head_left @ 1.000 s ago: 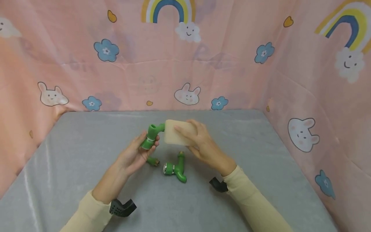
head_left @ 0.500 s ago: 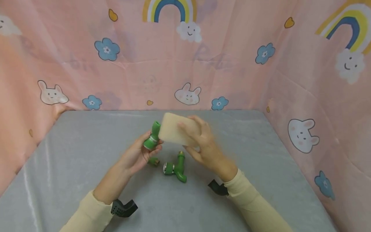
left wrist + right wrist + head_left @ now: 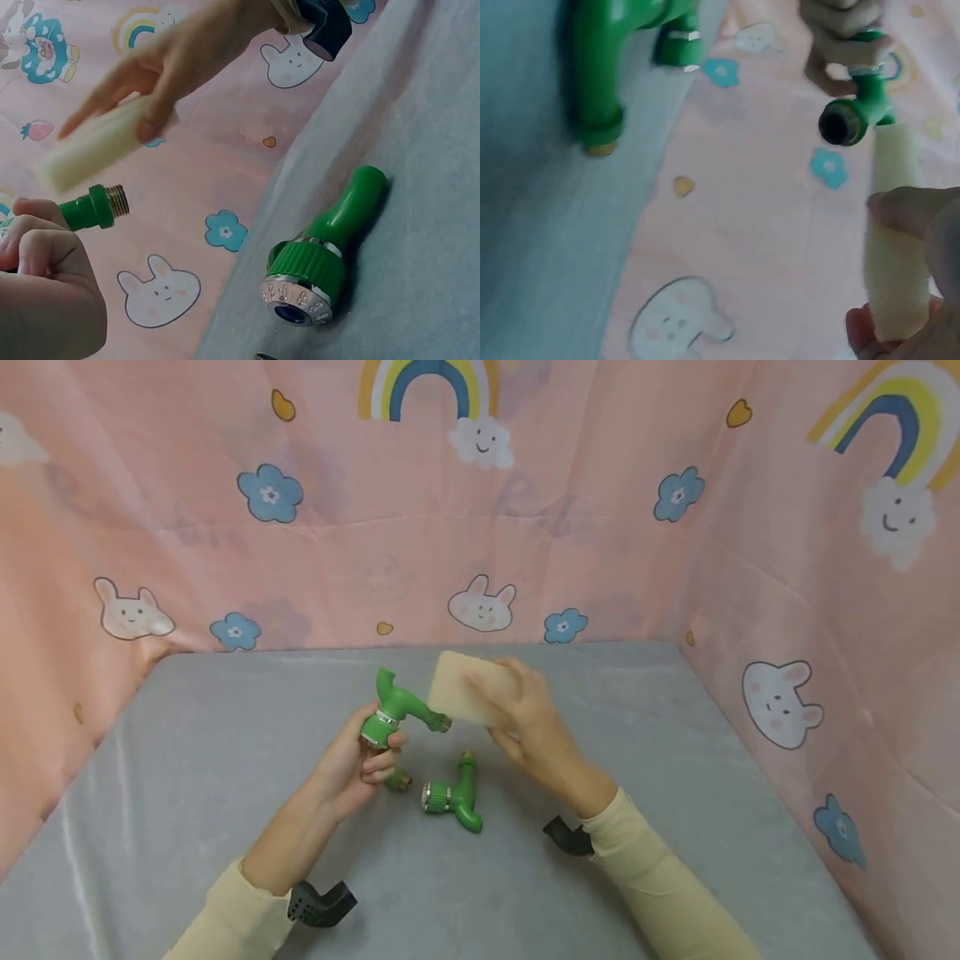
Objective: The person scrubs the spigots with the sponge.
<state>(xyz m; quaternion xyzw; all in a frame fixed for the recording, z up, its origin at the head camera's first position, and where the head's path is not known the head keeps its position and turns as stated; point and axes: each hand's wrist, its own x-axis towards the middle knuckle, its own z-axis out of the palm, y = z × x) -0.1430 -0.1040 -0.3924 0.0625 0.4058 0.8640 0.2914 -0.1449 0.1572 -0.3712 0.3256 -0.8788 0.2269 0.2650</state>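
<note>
My left hand grips a green faucet by its ribbed knob, above the table. The faucet's threaded end points right, toward my other hand. In my right hand is a pale cream sponge block, pinched between thumb and fingers. The sponge's left edge is close to the faucet's pipe; in the right wrist view the sponge reaches up to the faucet, though whether they touch I cannot tell. A second green faucet lies on the table below, between the hands.
Another green faucet piece lies on the table, mostly hidden behind the left hand. A grey cloth covers the table. Pink printed curtains stand behind it and at both sides. Black camera mounts sit at the wrists.
The held faucet has turned in the left hand, so its threaded end now shows at right and its spout points up. The sponge first moved up and left, then slightly back right.
</note>
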